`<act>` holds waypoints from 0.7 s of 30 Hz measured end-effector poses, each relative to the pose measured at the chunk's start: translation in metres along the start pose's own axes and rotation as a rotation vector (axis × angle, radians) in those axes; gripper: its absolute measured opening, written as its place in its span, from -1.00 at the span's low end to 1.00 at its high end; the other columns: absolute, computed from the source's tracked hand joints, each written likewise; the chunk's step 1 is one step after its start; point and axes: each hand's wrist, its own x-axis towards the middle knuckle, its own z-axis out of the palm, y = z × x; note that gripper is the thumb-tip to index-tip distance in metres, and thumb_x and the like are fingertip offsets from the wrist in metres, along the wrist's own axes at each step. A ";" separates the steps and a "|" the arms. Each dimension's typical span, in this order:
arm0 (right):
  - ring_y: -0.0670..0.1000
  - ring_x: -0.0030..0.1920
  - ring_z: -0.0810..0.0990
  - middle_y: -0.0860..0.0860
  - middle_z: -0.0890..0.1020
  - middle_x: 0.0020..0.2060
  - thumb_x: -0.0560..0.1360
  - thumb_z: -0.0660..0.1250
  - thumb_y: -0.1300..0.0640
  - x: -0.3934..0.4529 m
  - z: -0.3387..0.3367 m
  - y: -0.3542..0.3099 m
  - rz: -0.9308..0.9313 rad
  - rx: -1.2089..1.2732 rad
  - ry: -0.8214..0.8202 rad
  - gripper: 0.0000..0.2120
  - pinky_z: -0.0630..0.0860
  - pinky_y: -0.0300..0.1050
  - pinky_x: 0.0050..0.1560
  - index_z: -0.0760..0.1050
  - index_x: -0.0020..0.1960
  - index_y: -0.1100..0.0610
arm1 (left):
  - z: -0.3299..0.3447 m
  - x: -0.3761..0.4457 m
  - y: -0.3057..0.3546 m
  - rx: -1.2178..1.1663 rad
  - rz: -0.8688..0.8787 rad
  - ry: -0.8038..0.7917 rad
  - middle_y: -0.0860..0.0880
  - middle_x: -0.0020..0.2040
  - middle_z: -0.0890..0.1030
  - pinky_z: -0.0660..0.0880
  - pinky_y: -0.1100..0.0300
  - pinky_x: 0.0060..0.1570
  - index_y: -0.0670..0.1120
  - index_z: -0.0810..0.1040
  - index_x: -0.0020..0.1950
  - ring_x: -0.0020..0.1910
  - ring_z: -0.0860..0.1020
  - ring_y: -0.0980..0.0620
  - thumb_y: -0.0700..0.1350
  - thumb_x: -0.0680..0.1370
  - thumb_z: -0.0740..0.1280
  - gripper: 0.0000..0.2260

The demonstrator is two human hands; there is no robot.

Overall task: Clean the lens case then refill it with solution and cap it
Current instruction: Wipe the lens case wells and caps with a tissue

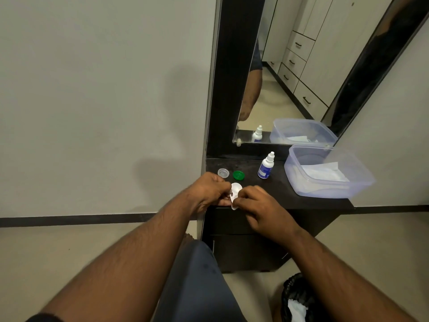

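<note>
Both hands meet over the front left corner of the dark dresser top (274,198). My left hand (207,190) grips the white lens case (236,188) from the left. My right hand (257,206) has its fingers curled on the case's near end; a bit of white shows under them, and I cannot tell whether it is case or tissue. Two loose caps lie just behind on the dresser top: a clear one (223,172) and a green one (238,175). The white solution bottle (266,166) with a blue label stands capped to their right.
A clear plastic tub (325,173) holding white tissues fills the right of the dresser top. A mirror (290,73) in a dark frame rises behind. On the floor at the lower right stands a black-lined bin (297,300) with white paper in it.
</note>
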 end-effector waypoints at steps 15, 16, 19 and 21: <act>-0.12 -0.04 0.51 0.06 0.54 -0.09 0.44 0.33 0.40 -0.017 0.003 0.021 0.282 0.173 0.364 -0.79 0.40 -0.42 0.03 0.63 0.00 0.21 | -0.001 0.002 -0.007 -0.017 0.069 -0.004 -0.15 -0.27 0.62 0.65 0.17 -0.19 -0.22 0.53 -0.31 -0.27 0.65 0.02 -0.37 0.50 0.31 -0.81; -0.15 -0.04 0.52 0.05 0.56 -0.10 0.45 0.34 0.39 -0.013 0.004 0.017 0.359 0.317 0.421 -0.81 0.40 -0.44 0.02 0.64 -0.01 0.20 | -0.001 0.002 -0.008 0.008 0.094 -0.016 -0.13 -0.30 0.60 0.64 0.18 -0.17 -0.21 0.52 -0.33 -0.31 0.63 0.05 -0.38 0.49 0.31 -0.80; -0.19 -0.07 0.60 0.03 0.62 -0.07 0.46 0.38 0.31 0.001 0.011 0.006 0.641 0.793 0.511 -0.84 0.47 -0.32 -0.02 0.66 -0.08 0.09 | -0.001 0.000 -0.010 0.135 0.146 -0.015 -0.11 -0.30 0.60 0.61 0.14 -0.12 -0.17 0.54 -0.32 -0.31 0.59 0.06 -0.36 0.47 0.34 -0.81; -0.12 -0.05 0.63 0.02 0.65 -0.02 0.46 0.39 0.26 0.006 0.016 0.005 0.752 0.938 0.524 -0.85 0.52 -0.27 -0.07 0.65 -0.08 0.03 | -0.002 -0.001 -0.011 0.190 0.171 -0.003 -0.10 -0.26 0.62 0.61 0.17 -0.17 -0.16 0.56 -0.26 -0.28 0.59 0.04 -0.36 0.46 0.34 -0.86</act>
